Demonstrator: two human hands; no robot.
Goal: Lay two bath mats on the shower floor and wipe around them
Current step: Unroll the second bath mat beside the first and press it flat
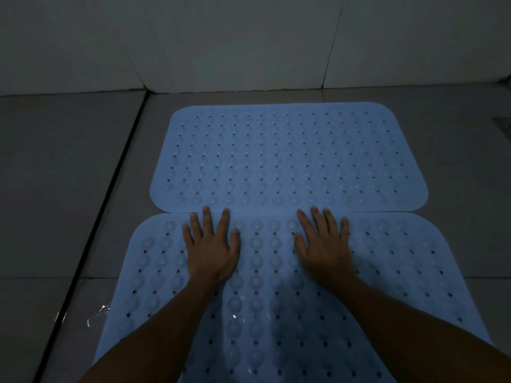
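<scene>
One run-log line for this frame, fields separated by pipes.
near mat abuts far mat | left hand, right hand flat on near mat's far edge | wiping not begun | water on floor at left

Seen from one head-worn camera, close above, facing forward and down past the fingers (206,217) toward the wall (249,42).
</scene>
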